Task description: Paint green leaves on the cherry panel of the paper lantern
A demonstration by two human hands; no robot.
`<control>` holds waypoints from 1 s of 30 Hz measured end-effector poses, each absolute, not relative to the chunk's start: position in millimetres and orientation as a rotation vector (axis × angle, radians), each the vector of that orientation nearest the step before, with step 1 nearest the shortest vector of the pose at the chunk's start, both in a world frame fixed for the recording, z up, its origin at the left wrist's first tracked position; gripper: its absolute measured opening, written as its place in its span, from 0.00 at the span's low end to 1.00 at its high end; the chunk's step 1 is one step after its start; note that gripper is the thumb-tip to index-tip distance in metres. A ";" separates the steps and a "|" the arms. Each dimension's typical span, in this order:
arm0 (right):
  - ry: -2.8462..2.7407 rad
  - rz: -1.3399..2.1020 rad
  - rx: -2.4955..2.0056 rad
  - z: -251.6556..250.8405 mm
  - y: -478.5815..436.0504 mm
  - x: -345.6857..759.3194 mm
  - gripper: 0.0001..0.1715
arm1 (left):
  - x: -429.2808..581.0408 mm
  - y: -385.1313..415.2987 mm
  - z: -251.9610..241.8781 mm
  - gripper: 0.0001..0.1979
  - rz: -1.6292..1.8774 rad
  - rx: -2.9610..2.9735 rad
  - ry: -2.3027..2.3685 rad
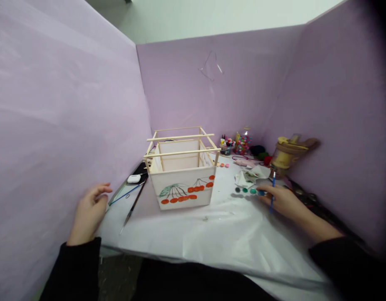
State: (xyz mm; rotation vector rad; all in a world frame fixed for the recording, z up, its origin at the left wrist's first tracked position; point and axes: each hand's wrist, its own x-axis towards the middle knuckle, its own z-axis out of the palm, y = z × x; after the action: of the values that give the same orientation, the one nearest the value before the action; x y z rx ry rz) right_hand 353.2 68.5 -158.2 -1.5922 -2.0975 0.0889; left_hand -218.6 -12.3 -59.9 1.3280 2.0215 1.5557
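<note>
My right hand (283,201) grips a thin blue paintbrush (273,180), which stands nearly upright between the fingers. Its fingertips are at the end of a row of small paint pots (253,191) in dark, green and blue colours; whether they touch is unclear. My left hand (88,214) hovers at the table's left edge, fingers loosely bent and apart, with nothing in it. Between my hands stands a lantern-like box (185,184) with a wooden stick frame and white panels. Its front panel bears painted red cherries, dark stems and a green leaf.
Left of the box lie a dark-handled brush (136,201), a blue brush (125,194) and a white earbud case (134,179). Crumpled tissue (252,175), a jar of coloured balls (243,143) and a yellow-brown holder (288,154) stand right. Pinkish walls (211,92) enclose the table.
</note>
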 end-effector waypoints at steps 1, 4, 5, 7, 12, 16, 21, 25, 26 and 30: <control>-2.111 0.083 -1.584 -161.2 70.1 353.3 0.19 | -216.5 -12.2 -60.9 0.09 1.624 1.245 1.824; -2.154 0.100 -1.548 -166.9 73.3 353.4 0.17 | -203.9 -10.9 -63.9 0.21 1.660 0.997 1.399; -2.167 0.112 -1.538 -167.3 73.7 353.4 0.16 | -199.3 -10.3 -64.4 0.23 1.661 0.952 1.338; -2.176 0.128 -1.527 -166.0 73.3 353.4 0.16 | -191.8 -9.2 -64.6 0.20 1.692 0.876 1.303; -2.141 0.119 -1.529 -156.6 70.8 349.3 0.18 | -186.2 -8.2 -63.5 0.04 1.828 0.703 1.265; -2.162 0.128 -1.549 -151.1 74.7 339.5 0.16 | -186.3 -9.6 -65.6 0.05 1.752 0.659 1.185; -2.250 0.111 -1.542 -147.7 78.0 324.8 0.15 | -179.8 -10.7 -71.4 0.08 1.684 0.690 1.225; -2.218 0.045 -1.613 -151.0 76.2 321.8 0.18 | -172.5 -8.1 -74.9 0.08 1.640 0.712 1.233; -2.199 0.022 -1.626 -152.5 76.0 322.5 0.19 | -171.1 -7.5 -75.9 0.08 1.635 0.714 1.231; -2.142 -0.036 -1.530 -152.5 75.1 324.5 0.15 | -168.9 -7.2 -80.7 0.07 1.616 0.725 1.204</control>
State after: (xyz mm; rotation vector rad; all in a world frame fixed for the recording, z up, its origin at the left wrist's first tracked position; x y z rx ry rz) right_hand 324.5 75.1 -152.5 -1.5300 -2.1421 -0.0364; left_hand -168.9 -7.2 -80.7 0.7251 1.2041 1.6164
